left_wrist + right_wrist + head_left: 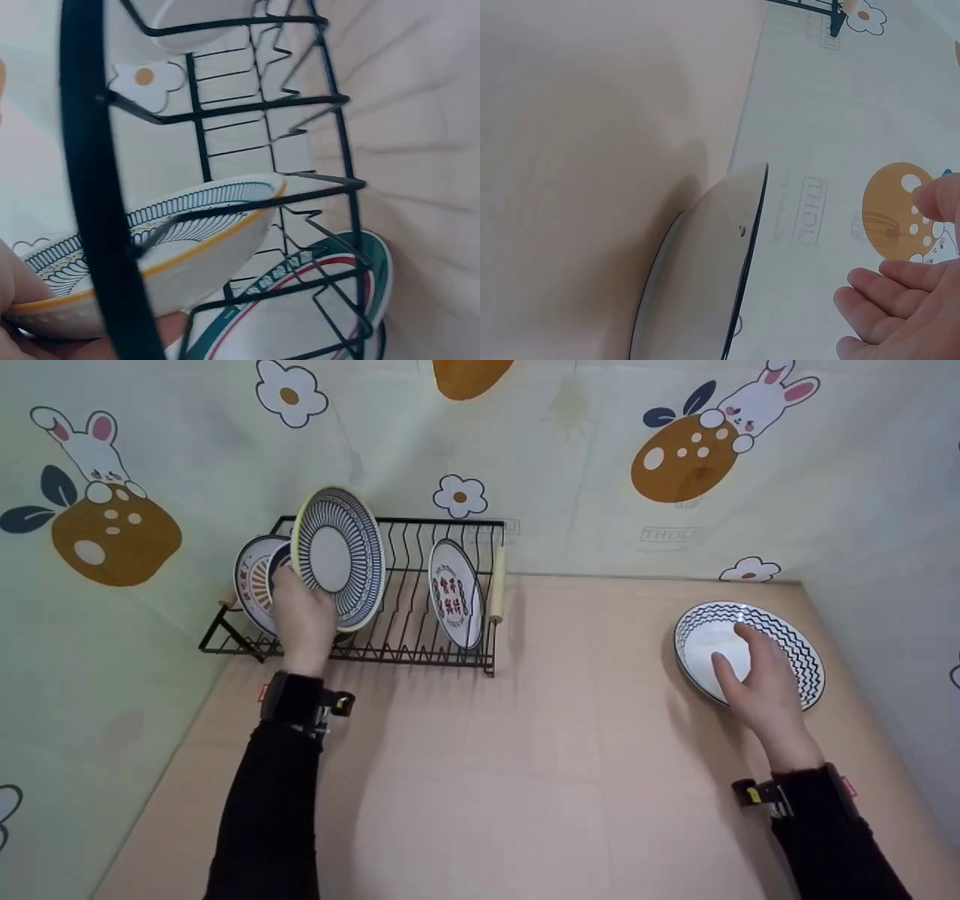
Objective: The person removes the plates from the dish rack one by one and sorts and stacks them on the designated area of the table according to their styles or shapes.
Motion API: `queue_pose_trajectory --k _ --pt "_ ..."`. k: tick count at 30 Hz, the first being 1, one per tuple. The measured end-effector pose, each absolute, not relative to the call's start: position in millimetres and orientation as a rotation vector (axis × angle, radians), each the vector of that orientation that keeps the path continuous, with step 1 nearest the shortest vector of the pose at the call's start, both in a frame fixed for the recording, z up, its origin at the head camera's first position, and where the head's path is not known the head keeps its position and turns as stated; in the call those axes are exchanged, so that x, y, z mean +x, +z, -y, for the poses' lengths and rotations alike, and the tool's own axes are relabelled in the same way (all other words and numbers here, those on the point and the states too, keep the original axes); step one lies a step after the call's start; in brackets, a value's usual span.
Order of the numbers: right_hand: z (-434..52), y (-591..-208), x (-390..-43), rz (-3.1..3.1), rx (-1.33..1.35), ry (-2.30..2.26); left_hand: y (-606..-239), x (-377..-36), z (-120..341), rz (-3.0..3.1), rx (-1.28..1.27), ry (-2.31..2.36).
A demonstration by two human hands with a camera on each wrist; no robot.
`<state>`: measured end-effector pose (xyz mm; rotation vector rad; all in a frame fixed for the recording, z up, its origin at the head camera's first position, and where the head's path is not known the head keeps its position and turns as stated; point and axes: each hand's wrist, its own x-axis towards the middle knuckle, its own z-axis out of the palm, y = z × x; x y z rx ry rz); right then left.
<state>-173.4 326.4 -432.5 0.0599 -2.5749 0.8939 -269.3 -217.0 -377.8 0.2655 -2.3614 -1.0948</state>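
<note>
My left hand (302, 615) grips a striped plate with a yellow rim (339, 556), holding it upright over the left part of the black wire dish rack (409, 649). In the left wrist view the same striped plate (150, 247) sits behind the rack wires (97, 187). My right hand (754, 679) rests with relaxed fingers over a plate with a zigzag border (795, 649) lying flat on the table at the right. From the right wrist that zigzag plate (705, 277) shows edge-on, with my fingers (885, 307) above it.
The rack also holds an orange-patterned plate (251, 581) at its left end and a white plate with red characters (454, 592) towards its right end. A green-and-red rimmed plate (300, 315) shows in the left wrist view. Patterned sheets (600, 472) wall the beige table (525, 750).
</note>
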Motion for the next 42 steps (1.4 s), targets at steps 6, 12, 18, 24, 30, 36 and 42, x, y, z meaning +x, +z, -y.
queue_pose_trajectory --k 6,12,18,24,30,36,42 --pt "-321.3 -433.8 -174.2 2.554 0.07 0.907 -369.7 -263.7 213.8 2.218 0.197 -1.206" --pt "-317.2 -433.4 -174.3 2.561 0.071 0.916 -360.3 -256.7 209.8 2.119 0.176 -1.275" --pt "-314.4 -433.3 -175.0 2.53 0.091 0.935 -354.5 -253.5 205.1 2.028 0.143 -1.304" --pt "-311.5 -432.6 -175.6 2.525 0.103 0.94 -351.1 -249.8 198.4 1.929 0.082 -1.406" --pt "-308.0 -432.1 -176.7 2.514 0.114 0.952 -347.0 -246.0 190.2 1.805 -0.023 -1.533" --pt "-303.7 -431.2 -177.2 2.506 0.116 0.95 -340.6 -237.6 180.6 1.747 -0.071 -1.616" --pt "-300.6 -432.6 -178.0 2.489 0.13 0.961 -325.5 -218.0 163.2 1.719 -0.132 -1.697"
